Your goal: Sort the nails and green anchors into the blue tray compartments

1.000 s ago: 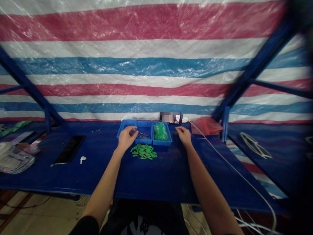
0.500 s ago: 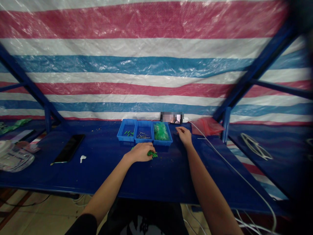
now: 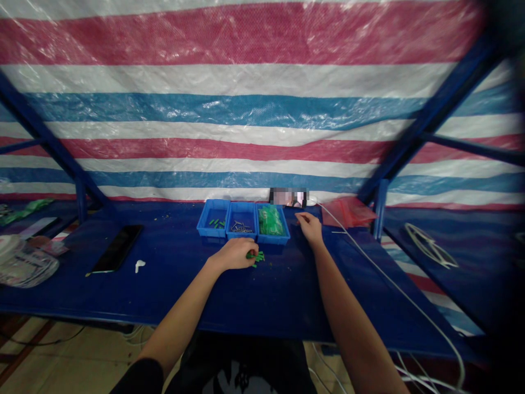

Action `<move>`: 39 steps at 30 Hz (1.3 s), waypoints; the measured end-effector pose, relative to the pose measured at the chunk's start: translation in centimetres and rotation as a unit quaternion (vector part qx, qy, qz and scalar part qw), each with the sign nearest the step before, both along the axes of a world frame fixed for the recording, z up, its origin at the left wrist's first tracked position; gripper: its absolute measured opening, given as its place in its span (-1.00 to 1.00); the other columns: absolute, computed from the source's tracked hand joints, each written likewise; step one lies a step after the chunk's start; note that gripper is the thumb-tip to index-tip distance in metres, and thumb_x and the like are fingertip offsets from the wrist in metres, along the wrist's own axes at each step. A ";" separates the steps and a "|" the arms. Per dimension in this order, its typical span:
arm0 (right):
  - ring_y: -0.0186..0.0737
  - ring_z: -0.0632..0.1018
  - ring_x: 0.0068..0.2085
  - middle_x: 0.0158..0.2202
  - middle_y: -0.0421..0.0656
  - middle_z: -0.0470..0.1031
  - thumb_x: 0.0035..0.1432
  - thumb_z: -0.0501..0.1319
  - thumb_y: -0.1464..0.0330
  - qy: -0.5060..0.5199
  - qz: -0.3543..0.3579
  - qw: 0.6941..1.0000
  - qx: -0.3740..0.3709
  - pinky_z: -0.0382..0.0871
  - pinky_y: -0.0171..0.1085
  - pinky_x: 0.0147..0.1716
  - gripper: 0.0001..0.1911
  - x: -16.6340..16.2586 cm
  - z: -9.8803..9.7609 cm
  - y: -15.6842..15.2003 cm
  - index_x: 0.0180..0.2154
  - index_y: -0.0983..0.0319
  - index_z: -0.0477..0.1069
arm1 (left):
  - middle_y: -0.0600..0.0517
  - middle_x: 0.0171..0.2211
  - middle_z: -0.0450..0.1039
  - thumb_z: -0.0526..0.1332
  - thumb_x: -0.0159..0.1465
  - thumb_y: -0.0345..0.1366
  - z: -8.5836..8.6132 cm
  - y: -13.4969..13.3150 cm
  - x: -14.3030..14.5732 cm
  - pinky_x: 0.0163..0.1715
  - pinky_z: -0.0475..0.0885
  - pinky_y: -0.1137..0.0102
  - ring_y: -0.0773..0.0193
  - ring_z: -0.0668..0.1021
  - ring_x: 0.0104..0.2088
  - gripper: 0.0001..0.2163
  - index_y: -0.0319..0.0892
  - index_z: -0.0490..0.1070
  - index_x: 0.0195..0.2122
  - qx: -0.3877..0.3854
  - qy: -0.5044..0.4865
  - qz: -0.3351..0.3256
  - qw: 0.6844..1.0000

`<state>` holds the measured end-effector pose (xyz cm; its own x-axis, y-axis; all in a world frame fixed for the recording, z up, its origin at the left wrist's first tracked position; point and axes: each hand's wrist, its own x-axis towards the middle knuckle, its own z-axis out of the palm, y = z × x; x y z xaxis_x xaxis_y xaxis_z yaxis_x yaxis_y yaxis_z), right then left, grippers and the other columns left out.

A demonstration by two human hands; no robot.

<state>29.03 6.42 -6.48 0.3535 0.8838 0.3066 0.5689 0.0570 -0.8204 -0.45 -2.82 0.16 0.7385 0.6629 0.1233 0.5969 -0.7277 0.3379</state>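
Note:
My left hand lies over a pile of small green plastic pieces on the blue table, its fingers curled onto them. Just behind stand three small blue bins: the left bin holds a few green pieces, the middle bin holds small metal screws, the right bin holds a bag of green parts. My right hand rests to the right of the bins, fingers pinched together; whatever is in them is too small to see.
A black phone and a white scrap lie at the left. Clear plastic bags sit at the far left edge. A red bag and a white cable lie at the right. Blue frame posts stand on both sides.
My left hand left the bins and came down onto the green pile, covering most of it. The right hand has stayed where it was.

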 end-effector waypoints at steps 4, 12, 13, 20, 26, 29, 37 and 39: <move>-0.14 0.49 -0.42 -0.54 -0.14 0.47 -0.01 0.11 0.10 -0.005 -0.005 1.000 -0.006 0.25 -0.25 -0.36 -0.62 0.0 0.0 0.0 -0.36 0.26 0.49 | 0.04 -0.34 0.42 0.17 0.11 -0.37 0.0 0.1 -0.1 -0.44 0.24 0.47 0.31 0.46 -0.36 -0.91 -0.17 0.42 -0.35 -0.007 -0.010 -0.004 1.000; -0.14 0.48 -0.43 -0.53 -0.12 0.48 -0.02 0.11 0.08 -0.006 0.000 1.000 0.000 0.25 -0.24 -0.36 -0.60 0.1 -0.1 0.1 -0.36 0.26 0.49 | 0.04 -0.41 0.46 0.16 0.17 -0.32 0.4 0.3 -0.3 -0.45 0.27 0.49 0.36 0.47 -0.43 -0.89 -0.19 0.43 -0.32 -0.072 -0.092 -0.011 0.993; -0.14 0.48 -0.42 -0.53 -0.12 0.49 -0.02 0.11 0.08 -0.006 0.000 1.000 0.000 0.26 -0.24 -0.36 -0.60 0.1 -0.1 0.1 -0.36 0.26 0.49 | 0.05 -0.42 0.46 0.15 0.18 -0.31 0.4 0.4 -0.4 -0.45 0.28 0.49 0.36 0.47 -0.44 -0.88 -0.19 0.43 -0.30 -0.083 -0.108 -0.008 0.991; -0.14 0.48 -0.43 -0.52 -0.11 0.49 -0.02 0.11 0.08 -0.003 -0.005 1.000 -0.007 0.26 -0.24 -0.36 -0.59 0.1 -0.1 0.2 -0.35 0.26 0.50 | 0.05 -0.43 0.47 0.16 0.19 -0.26 1.1 1.0 -0.9 -0.45 0.31 0.49 0.40 0.44 -0.48 -0.86 -0.20 0.43 -0.32 -0.096 -0.270 0.040 0.957; -0.14 0.48 -0.43 -0.53 -0.11 0.49 -0.02 0.11 0.07 -0.005 0.002 1.000 0.005 0.25 -0.24 -0.38 -0.59 0.2 -0.3 0.3 -0.36 0.27 0.50 | 0.02 -0.42 0.48 0.21 0.16 -0.23 1.6 1.5 -1.4 -0.49 0.32 0.47 0.39 0.42 -0.50 -0.82 -0.21 0.47 -0.28 -0.068 -0.413 0.123 0.900; -0.14 0.48 -0.43 -0.54 -0.11 0.48 -0.03 0.11 0.08 -0.002 0.003 1.000 0.005 0.25 -0.24 -0.38 -0.59 0.3 -0.4 0.3 -0.36 0.26 0.50 | 0.01 -0.40 0.49 0.22 0.15 -0.22 1.8 1.8 -1.8 -0.48 0.32 0.47 0.37 0.44 -0.48 -0.81 -0.21 0.48 -0.27 -0.063 -0.457 0.146 0.875; -0.14 0.48 -0.44 -0.55 -0.12 0.48 -0.03 0.11 0.08 -0.007 0.004 1.000 0.010 0.26 -0.24 -0.38 -0.60 0.3 -0.4 0.3 -0.37 0.26 0.50 | 0.00 -0.36 0.53 0.25 0.13 -0.22 1.6 2.5 -2.5 -0.48 0.35 0.46 0.36 0.46 -0.46 -0.81 -0.18 0.50 -0.28 -0.054 -0.507 0.163 0.844; -0.14 0.48 -0.44 -0.54 -0.12 0.48 -0.02 0.11 0.07 -0.007 0.005 1.000 0.011 0.26 -0.24 -0.38 -0.59 0.2 -0.3 0.2 -0.37 0.26 0.50 | -0.01 -0.36 0.53 0.26 0.12 -0.21 1.5 2.7 -2.7 -0.48 0.36 0.46 0.35 0.47 -0.45 -0.81 -0.18 0.51 -0.28 -0.053 -0.513 0.167 0.840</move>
